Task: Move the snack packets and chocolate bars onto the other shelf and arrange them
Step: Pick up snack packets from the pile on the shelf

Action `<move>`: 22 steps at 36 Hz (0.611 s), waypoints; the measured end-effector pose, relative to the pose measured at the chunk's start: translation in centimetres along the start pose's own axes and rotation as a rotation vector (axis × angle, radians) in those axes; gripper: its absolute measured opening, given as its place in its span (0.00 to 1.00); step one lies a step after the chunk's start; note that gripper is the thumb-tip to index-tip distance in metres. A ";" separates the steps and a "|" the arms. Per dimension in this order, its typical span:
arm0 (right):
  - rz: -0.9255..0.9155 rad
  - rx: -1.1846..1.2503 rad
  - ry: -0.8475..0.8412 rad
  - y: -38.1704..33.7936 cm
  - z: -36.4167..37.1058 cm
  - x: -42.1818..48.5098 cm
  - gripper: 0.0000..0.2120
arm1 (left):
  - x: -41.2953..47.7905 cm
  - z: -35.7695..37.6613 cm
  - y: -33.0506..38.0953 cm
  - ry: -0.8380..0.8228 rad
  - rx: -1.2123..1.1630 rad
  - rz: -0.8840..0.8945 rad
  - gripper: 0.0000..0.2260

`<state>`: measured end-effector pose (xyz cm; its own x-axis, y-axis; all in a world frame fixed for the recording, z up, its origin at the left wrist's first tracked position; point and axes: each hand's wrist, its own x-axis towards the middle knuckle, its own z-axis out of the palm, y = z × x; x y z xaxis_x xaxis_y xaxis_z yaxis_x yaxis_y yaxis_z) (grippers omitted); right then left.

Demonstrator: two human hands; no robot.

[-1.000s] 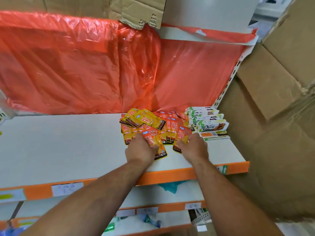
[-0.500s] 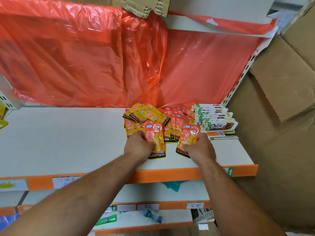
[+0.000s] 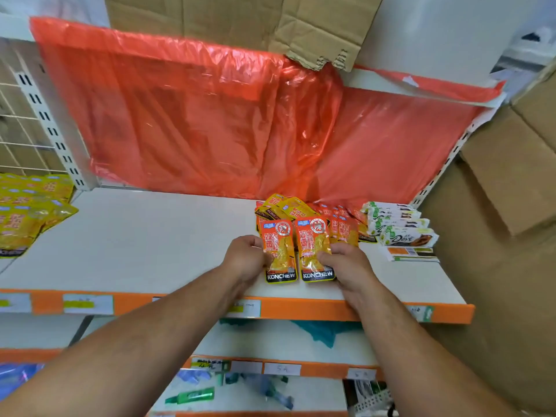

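The left hand (image 3: 245,257) has its fingers curled and pinches the left edge of an orange-and-yellow foil snack packet marked KONCHEW (image 3: 278,251). The right hand (image 3: 349,266) grips a second matching foil snack packet (image 3: 314,249) by its lower right part, fingertips lying across the front. The two packets stand side by side between the two hands, almost touching, with their black bottom strips near the front of the white shelf board with an orange front strip (image 3: 144,245). Just beyond the fingers lies a loose heap of more orange and yellow packets (image 3: 293,207), against the hanging red plastic sheet (image 3: 195,115). To the right of the right fingers, apart from them, sits a stack of white-and-green wrapped chocolate bars (image 3: 401,228). Well to the left of the left fingers, a pile of yellow packets (image 3: 25,212) rests on the neighbouring shelf.
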<state>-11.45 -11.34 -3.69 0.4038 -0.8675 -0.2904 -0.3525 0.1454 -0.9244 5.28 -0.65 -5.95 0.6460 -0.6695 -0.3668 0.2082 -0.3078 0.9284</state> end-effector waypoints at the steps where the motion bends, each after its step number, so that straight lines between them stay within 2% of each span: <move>1: -0.024 0.013 -0.025 -0.4 1.2 -0.5 0.04 | -0.5 -0.9 0.1 0.003 -0.004 0.004 0.11; 4: -0.055 0.027 -0.090 -1.4 5.1 -1.9 0.19 | -1.5 -4.2 0.1 0.006 -0.043 -0.007 0.09; 6: -0.056 0.026 -0.117 -2.2 7.8 -3.2 0.22 | -2.2 -7.0 0.0 0.019 -0.051 -0.016 0.08; 8: -0.046 0.005 -0.119 -2.7 10.3 -4.3 0.19 | -3.1 -10.0 0.0 0.036 -0.041 -0.010 0.07; 11: -0.029 -0.014 -0.186 -3.2 14.2 -5.7 0.07 | -4.5 -14.7 -0.2 0.066 -0.031 0.000 0.06; 12: -0.024 -0.006 -0.205 -3.5 15.5 -6.3 0.05 | -5.0 -16.3 -0.2 0.079 -0.040 -0.001 0.06; 22: -0.067 -0.050 -0.334 -6.6 29.6 -13.3 0.07 | -9.6 -31.5 -1.4 0.215 -0.120 0.038 0.06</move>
<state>10.52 13.35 -1.04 0.6786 -0.6697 -0.3015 -0.3532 0.0623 -0.9335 21.90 27.48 -1.86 0.7940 -0.5156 -0.3221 0.2579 -0.1940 0.9465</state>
